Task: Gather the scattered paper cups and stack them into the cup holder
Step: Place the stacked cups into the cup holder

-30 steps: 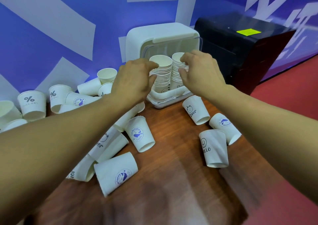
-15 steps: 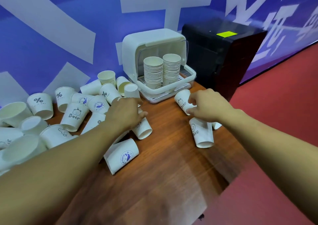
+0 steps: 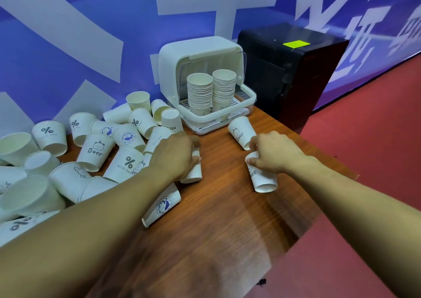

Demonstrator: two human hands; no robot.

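While the brown wood-grain surface (image 3: 227, 229) stretches out under my arms, the white plastic cup holder (image 3: 173, 70) stands at its far end against the blue wall (image 3: 68, 47), with two stacks of nested white paper cups (image 3: 200, 92) upright inside. A heap of scattered white paper cups (image 3: 95, 149) lies to the left. My left hand (image 3: 175, 158) curls its fingers round a tipped-over white cup (image 3: 193, 174) at the heap's edge. My right hand (image 3: 275, 154) pinches the closed end of a toppled "HELLO" cup (image 3: 264, 179), just beside a "Bear" cup (image 3: 241, 131).

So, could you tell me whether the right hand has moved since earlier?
Yes: the right hand has drawn back from the cup holder, nearer the camera, and now grips the HELLO cup.
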